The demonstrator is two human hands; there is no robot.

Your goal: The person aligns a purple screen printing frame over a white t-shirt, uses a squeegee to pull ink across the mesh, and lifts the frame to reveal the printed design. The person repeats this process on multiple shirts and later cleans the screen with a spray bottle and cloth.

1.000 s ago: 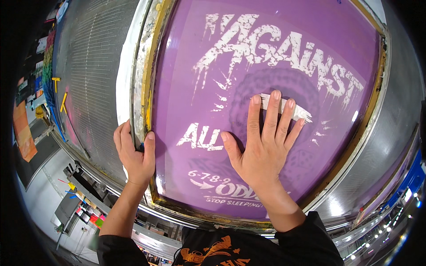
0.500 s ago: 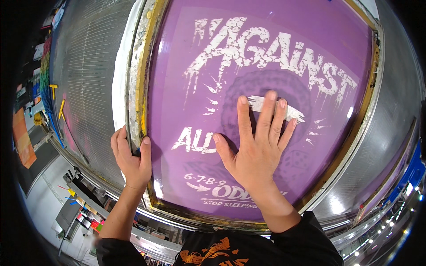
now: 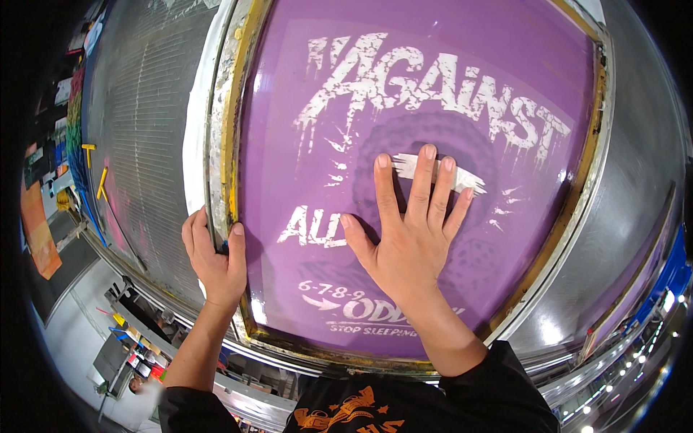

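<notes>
A screen-printing screen [image 3: 260,144] with purple mesh, white distressed lettering and a faint dark circular motif fills the centre, in a worn metal frame with yellowish edges. My left hand [image 3: 216,263] grips the frame's left rail, fingers curled over its outer side, thumb on the inner side. My right hand [image 3: 404,245] lies palm down on the mesh, fingers spread across the dark motif and a white brush-stroke shape, thumb beside the lower white letters.
Grey metal surfaces [image 3: 137,137] flank the screen. Yellow-handled tools [image 3: 102,180], rainbow-coloured material [image 3: 75,123] and an orange sheet [image 3: 40,224] are at far left. A co-worker [image 3: 141,390] shows at lower left, a blue structure [image 3: 660,274] at right.
The screen and my right hand appear slightly farther left in view, the hand keeping its place on the mesh. My left hand keeps its grip. A co-worker has appeared at lower left.
</notes>
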